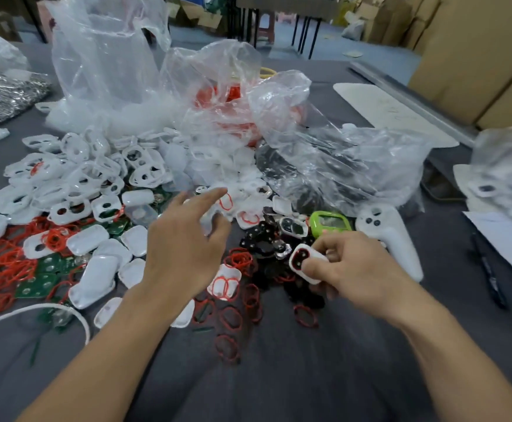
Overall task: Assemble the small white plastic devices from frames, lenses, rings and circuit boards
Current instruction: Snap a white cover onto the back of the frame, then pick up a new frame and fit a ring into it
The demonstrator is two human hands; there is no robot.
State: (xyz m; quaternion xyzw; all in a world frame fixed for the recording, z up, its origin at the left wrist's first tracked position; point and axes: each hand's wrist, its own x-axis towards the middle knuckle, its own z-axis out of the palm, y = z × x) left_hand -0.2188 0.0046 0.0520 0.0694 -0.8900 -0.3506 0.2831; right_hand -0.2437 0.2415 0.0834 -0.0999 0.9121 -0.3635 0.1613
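"Behind the clear plastic bags (218, 95), what was hidden from you?"

"Most of it. Something orange-red showed through the crumpled film, and something dark under the right-hand bag, but I could not tell what either was. The fingertips of my left hand (184, 239) were blurred too."

"How many of each did you have?"

"The white frames (75, 178) lay heaped at my left, far too many to count. Red rings (5, 269) were tangled among them, and green circuit boards (40, 280) lay half buried. I counted one lime-green device (329, 222), one white handle-shaped casing (391, 236) just beside it, and one black pen (489, 275) out at the right."

"And the piece you were working on?"

"One small white device (305, 263), with two openings ringed in red and black showing inside them. My right hand (349, 266) pinched it, thumb on its near end and fingers curled behind, so its back was covered. It sat just right of the heap of black parts (264, 248). My left hand held nothing. Its fingers were spread and loose above the middle of the pile, apart from the device."
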